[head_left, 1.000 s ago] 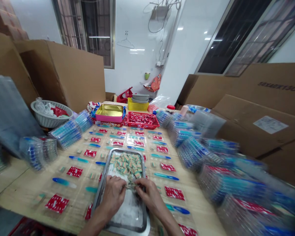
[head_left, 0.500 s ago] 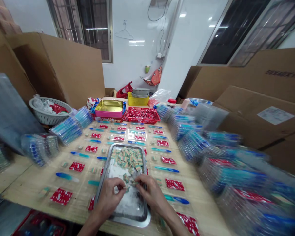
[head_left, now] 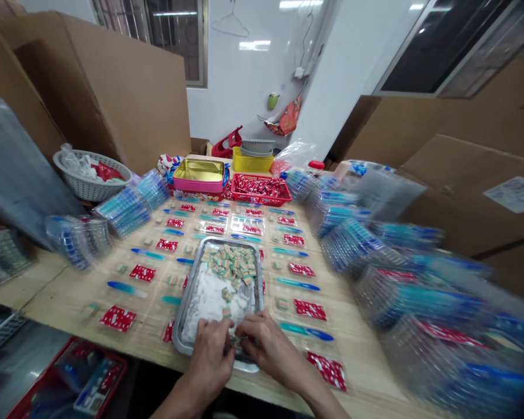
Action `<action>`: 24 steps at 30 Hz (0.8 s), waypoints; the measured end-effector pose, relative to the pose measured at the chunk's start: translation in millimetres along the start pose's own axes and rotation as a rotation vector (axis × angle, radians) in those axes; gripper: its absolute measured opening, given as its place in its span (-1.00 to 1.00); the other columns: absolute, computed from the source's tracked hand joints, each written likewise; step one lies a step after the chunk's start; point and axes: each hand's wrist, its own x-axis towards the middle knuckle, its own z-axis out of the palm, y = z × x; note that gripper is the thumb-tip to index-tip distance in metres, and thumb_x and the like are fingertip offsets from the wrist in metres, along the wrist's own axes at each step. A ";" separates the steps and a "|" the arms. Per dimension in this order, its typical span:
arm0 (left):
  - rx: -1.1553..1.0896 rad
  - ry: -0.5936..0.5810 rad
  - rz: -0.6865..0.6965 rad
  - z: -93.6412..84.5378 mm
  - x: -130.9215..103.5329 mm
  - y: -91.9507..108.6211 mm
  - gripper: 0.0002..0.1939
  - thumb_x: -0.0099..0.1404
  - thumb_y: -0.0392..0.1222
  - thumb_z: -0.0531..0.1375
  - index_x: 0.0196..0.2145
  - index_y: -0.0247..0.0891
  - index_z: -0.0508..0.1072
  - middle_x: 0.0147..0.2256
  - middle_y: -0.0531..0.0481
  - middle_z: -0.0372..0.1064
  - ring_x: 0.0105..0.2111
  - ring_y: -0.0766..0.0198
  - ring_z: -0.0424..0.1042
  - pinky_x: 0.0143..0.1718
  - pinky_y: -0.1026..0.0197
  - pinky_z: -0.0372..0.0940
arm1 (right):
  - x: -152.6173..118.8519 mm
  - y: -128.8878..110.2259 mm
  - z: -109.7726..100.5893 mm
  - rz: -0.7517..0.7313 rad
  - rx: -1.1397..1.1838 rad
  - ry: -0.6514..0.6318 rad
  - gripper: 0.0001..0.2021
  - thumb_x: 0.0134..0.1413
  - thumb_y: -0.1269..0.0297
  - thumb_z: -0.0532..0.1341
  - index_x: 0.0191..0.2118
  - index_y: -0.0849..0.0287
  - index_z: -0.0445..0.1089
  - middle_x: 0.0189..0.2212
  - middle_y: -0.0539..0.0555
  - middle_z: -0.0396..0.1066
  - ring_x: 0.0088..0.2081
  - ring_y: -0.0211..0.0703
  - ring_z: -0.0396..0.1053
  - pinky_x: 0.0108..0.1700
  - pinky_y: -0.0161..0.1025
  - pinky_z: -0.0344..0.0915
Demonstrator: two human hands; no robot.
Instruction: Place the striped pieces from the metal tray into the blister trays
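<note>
A metal tray (head_left: pixel 184 317) holds a heap of small green-and-tan square blocks (head_left: pixel 230 263) at its far end, with white powder (head_left: pixel 207 302) spread over its near part. My left hand (head_left: pixel 210 352) is over the tray's near end, its fingers closed at a small block (head_left: pixel 226 313) by the fingertips. Beside it, my right hand (head_left: pixel 265 344) has its fingers curled together low over the powder; what they pinch is mostly hidden. The two hands nearly touch.
Clear plastic packs in rows around the tray hold blue pens (head_left: pixel 297 284) and red patterned packets (head_left: pixel 310 309). Blurred stacks of filled packs (head_left: pixel 353 244) line the right. Behind are a red basket (head_left: pixel 283 201) of packets and a pink tin (head_left: pixel 198 185). Cardboard boxes (head_left: pixel 126 99) stand beyond.
Both hands have come nearer to me, toward the tray's near end. Tray and table sit slightly higher in view as the camera has tilted down. A block now shows at my left fingertips.
</note>
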 end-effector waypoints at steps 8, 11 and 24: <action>0.061 -0.025 0.025 -7.1 -1.0 4.3 -0.82 0.06 -0.40 0.08 -0.39 -0.24 0.43 -0.36 -0.05 0.41 -0.25 0.12 0.33 -0.15 0.04 0.07 | -2.9 13.4 10.1 0.059 0.072 0.056 -0.78 -0.02 0.61 0.09 -0.38 0.17 0.39 -0.37 0.02 0.37 -0.20 -0.12 0.28 -0.15 -0.28 0.16; 0.066 -0.028 0.046 -6.2 -1.1 3.5 -0.83 0.07 -0.38 0.10 -0.38 -0.24 0.44 -0.35 -0.05 0.41 -0.24 0.13 0.32 -0.14 0.04 0.05 | -4.1 15.7 12.9 0.040 0.081 0.079 -0.78 -0.03 0.61 0.08 -0.37 0.17 0.37 -0.36 0.03 0.37 -0.21 -0.12 0.28 -0.14 -0.26 0.16; 0.065 -0.007 0.130 -2.6 2.1 -3.6 -0.79 0.12 -0.45 0.04 -0.50 -0.30 0.45 -0.45 -0.08 0.44 -0.34 0.17 0.35 -0.20 0.07 0.06 | -3.5 17.7 18.4 0.048 0.149 0.174 -0.80 -0.08 0.61 0.06 -0.40 0.18 0.30 -0.40 0.05 0.34 -0.26 -0.12 0.28 -0.19 -0.26 0.18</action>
